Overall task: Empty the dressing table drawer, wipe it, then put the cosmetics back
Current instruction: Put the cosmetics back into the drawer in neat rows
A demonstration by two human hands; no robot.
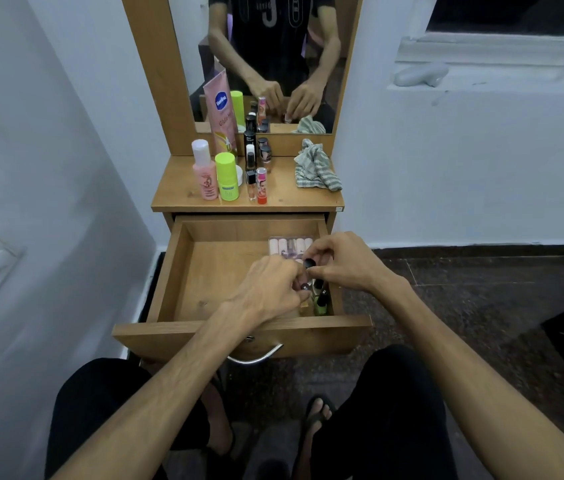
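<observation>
Tabletop: bottles, crumpled cloth.

On the table, a pink bottle and a green bottle are stood near the left edge, small lipsticks and vials are clustered toward the middle, and a striped cloth is crumpled at the back right corner.
</observation>
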